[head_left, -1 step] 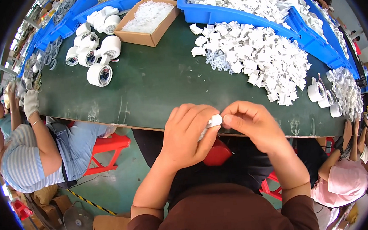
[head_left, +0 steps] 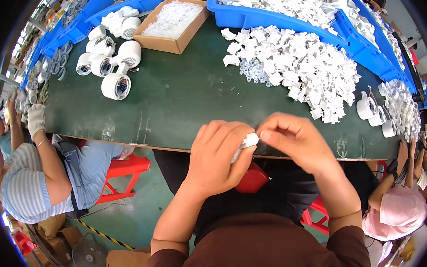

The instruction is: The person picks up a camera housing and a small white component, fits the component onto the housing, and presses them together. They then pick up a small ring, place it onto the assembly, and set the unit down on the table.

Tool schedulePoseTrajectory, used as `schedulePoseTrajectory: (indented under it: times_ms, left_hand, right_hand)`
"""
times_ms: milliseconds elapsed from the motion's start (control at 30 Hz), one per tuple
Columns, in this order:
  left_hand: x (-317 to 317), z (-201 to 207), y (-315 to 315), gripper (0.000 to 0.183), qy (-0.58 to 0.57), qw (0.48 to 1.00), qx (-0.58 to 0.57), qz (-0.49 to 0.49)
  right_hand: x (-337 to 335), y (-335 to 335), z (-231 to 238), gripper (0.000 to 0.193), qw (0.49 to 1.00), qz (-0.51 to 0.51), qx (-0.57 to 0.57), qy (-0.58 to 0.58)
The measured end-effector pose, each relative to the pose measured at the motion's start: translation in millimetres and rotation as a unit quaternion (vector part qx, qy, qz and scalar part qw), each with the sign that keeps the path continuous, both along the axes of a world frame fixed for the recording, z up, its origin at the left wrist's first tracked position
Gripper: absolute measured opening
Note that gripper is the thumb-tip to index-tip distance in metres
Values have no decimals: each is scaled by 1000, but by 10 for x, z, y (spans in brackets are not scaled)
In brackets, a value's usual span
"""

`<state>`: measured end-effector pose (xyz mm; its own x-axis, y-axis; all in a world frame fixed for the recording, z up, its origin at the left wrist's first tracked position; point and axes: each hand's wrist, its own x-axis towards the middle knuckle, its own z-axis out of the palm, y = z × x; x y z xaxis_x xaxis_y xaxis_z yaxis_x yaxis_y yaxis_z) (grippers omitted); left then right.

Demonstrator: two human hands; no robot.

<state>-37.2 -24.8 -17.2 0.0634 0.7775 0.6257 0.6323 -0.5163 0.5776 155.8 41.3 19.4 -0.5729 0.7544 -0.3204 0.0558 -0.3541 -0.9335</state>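
My left hand point(head_left: 220, 157) is wrapped round a small white plastic part point(head_left: 249, 140), whose rounded end shows between the thumb and fingers. Most of that part is hidden by the hand. Close to its exposed end, my right hand point(head_left: 297, 140) is closed, thumb and forefinger pinched together. Anything between those fingertips is too small or too covered to make out. Both hands are just above the near edge of the green table point(head_left: 173, 106).
Small white plastic pieces point(head_left: 307, 69) lie heaped before a blue bin point(head_left: 285, 21). A cardboard box point(head_left: 171, 40) holds clear small parts. White round housings point(head_left: 116, 85) stand at left; more point(head_left: 367, 108) sit at right. Co-workers sit on both sides, one wearing a white glove point(head_left: 36, 117).
My right hand has shifted slightly to the right and up, its wrist turning a little. The left hand and the white part are nearly unchanged.
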Motion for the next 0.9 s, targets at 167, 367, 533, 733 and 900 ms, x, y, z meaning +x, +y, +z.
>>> schedulePoseTrajectory:
  times_ms: [167,367,533,733,900]
  left_hand:
    - [15,-28,11,24,4,1000,-7,8]
    - [35,-42,-1,24,-11,999,-5,29]
    - [43,-10,-13,24,-2,999,-19,33]
    - [136,27,3,27,18,998,-41,33]
    - [181,88,7,27,52,994,-83,42]
  right_hand:
    - [-143,651,-157,9,775,-45,580,-247]
    - [-300,885,-383,10,679,-38,670,-298]
    - [-272,855,-371,9,665,-42,676,-314]
    - [-90,578,-92,5,885,-89,404,-214]
    - [186,145,4,17,983,-41,173,-50]
